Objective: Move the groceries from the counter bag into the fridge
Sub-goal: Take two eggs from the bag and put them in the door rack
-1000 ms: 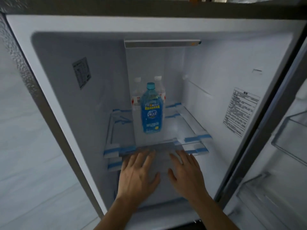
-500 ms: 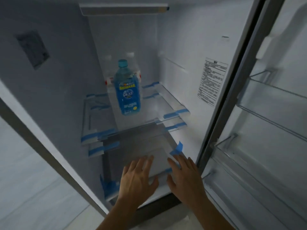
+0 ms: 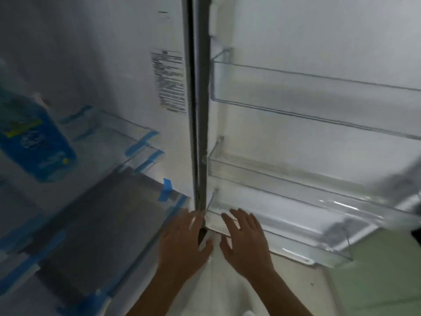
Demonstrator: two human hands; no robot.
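A blue bottle (image 3: 34,137) stands on a glass shelf (image 3: 118,126) inside the open fridge, at the far left of the view. My left hand (image 3: 182,242) and my right hand (image 3: 245,240) hover side by side, palms down and fingers spread, in front of the fridge's lower right edge by the door hinge. Both hands hold nothing. The counter bag is out of view.
The open fridge door (image 3: 319,30) fills the right side, with clear door bins (image 3: 319,92) stacked one above another. Blue tape (image 3: 167,189) marks the shelf corners. A grey shelf (image 3: 98,224) lies below the bottle. Pale floor (image 3: 376,270) shows at the lower right.
The view has swung to the right, from the fridge interior toward the door. Both empty hands have come away from the lower shelf and now sit by the door hinge.
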